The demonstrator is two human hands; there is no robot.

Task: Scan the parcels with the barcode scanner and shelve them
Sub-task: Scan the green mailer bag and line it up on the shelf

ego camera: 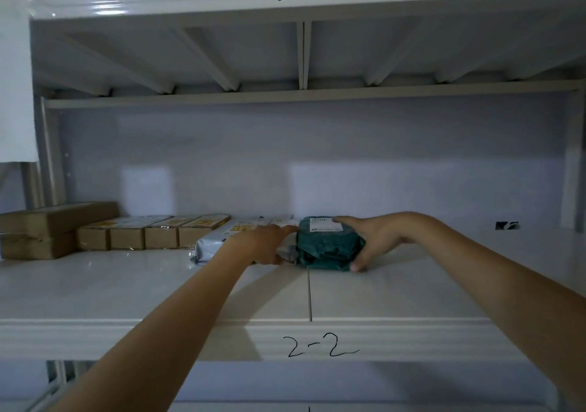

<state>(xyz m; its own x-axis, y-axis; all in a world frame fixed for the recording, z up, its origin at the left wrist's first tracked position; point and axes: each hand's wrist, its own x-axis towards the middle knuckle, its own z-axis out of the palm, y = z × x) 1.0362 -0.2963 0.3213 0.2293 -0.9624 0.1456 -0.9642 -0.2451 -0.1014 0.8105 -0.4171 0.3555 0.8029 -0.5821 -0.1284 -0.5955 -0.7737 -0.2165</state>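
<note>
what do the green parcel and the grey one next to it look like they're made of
Green parcel: looks like a soft matte plastic mailer bag, judging by its creases and folds, with a white paper label on top. Grey parcel: probably a glossy plastic poly bag, going by the sheen and crinkled edge. Contents unseen.

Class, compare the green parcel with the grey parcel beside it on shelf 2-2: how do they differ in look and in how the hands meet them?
The green parcel is dark teal and bulky; the grey parcel is pale silver and flatter. The right hand wraps the green parcel's right side, thumb at its front corner; the left hand lies over the grey parcel with fingers stretched out. Both are crinkled plastic bags with white labels, lying side by side on the shelf.
</note>
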